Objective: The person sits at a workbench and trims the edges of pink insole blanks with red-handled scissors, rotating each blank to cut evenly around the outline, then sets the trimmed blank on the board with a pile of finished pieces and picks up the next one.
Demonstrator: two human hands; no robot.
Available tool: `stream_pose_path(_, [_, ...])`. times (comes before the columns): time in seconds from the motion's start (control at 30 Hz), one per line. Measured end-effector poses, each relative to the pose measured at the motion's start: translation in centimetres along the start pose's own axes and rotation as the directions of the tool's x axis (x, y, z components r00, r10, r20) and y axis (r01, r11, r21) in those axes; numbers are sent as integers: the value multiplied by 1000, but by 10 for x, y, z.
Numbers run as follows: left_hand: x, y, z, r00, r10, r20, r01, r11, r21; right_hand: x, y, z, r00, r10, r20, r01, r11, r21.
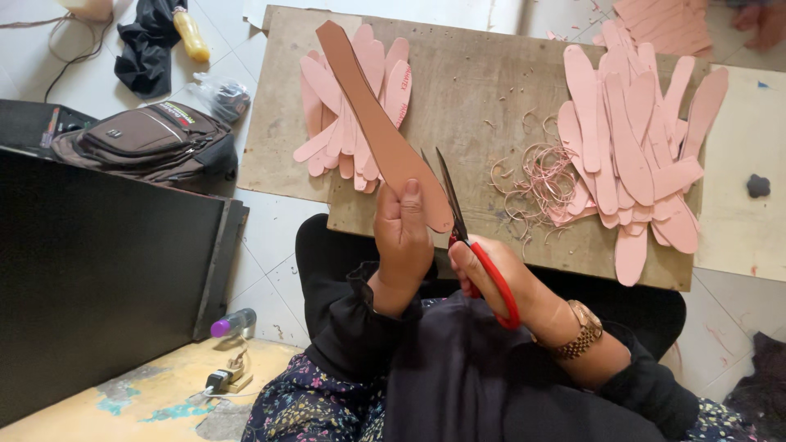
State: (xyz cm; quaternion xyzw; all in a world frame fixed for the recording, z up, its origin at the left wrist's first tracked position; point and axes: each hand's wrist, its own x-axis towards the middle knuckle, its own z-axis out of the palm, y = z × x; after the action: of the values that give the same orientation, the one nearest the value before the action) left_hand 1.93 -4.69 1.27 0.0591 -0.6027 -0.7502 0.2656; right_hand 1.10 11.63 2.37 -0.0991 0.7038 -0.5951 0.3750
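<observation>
While left hand [401, 233] pinches a brown sole-shaped strip [383, 131] — right hand [491, 274] grips red-handled scissors [475, 245].

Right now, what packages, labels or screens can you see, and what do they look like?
No screens.
backpack: brown, on the floor at left, small red-and-white label patch.
yellow bottle: on the floor, top left.
clear bottle: purple cap, lying beside the dark panel.
pink insole: in the left pile, red print.
</observation>
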Motion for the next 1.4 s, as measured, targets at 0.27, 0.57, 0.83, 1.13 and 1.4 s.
stream_pose_path(0.27, [0, 12, -14, 993, 20, -116, -16, 999, 39, 13, -16, 11, 997, -9, 75, 18, 992, -122])
stream_pose_path(0.57, [-5, 9, -28, 988, 68, -140, -51, 991, 121, 13, -15, 23, 993, -27, 111, 38, 995, -96])
stream_pose_path(0.83, [-9, 4, -37, 985, 36, -167, -9, 987, 160, 11, -19, 29, 991, -2, 131, 19, 992, -124])
stream_pose_path(1.13, [-10, 17, -33, 992, -16, -125, 40, 981, 191, 12, -4, 31, 994, -51, 101, 62, 992, -110])
stream_pose_path(1.4, [-18, 18, -30, 996, -32, -78, 44, 987, 157, 13, 5, 28, 993, -14, 121, 14, 1000, 0])
